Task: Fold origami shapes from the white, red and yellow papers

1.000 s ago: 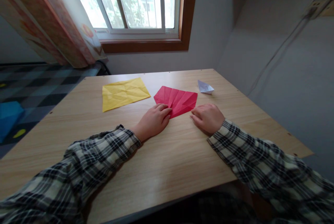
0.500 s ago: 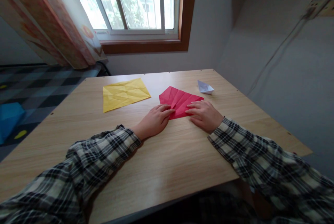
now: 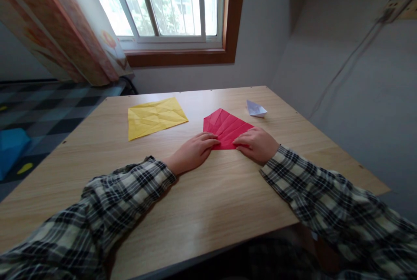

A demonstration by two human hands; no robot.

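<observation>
Nearest the camera, two sleeves of black-and-cream checked cloth are seen reaching over a wooden table (image 3: 208, 201) with a pale, fine-grained laminate top. At mid-table, the left hand (image 3: 192, 153) is laid palm down, its fingers (image 3: 208, 140) stretched close together and pressed onto the near left edge of a red paper (image 3: 226, 127). The right hand (image 3: 257, 143) is laid likewise on the paper's near right corner, fingers extended and kept narrow, with nothing gripped. The red paper is spread flat on the table between the two hands, pointed toward the window; its matte surface is marked by many straight creases fanning from the near edge. To the left, well apart, a yellow sheet (image 3: 154, 117) of roughly square shape is laid flat, crumpled by crossing fold lines. Farther right, a small white folded paper boat (image 3: 256, 109) is set near the table's far edge. Beyond, a wood-framed window (image 3: 182, 15) and a patterned curtain (image 3: 65, 28) are seen.
</observation>
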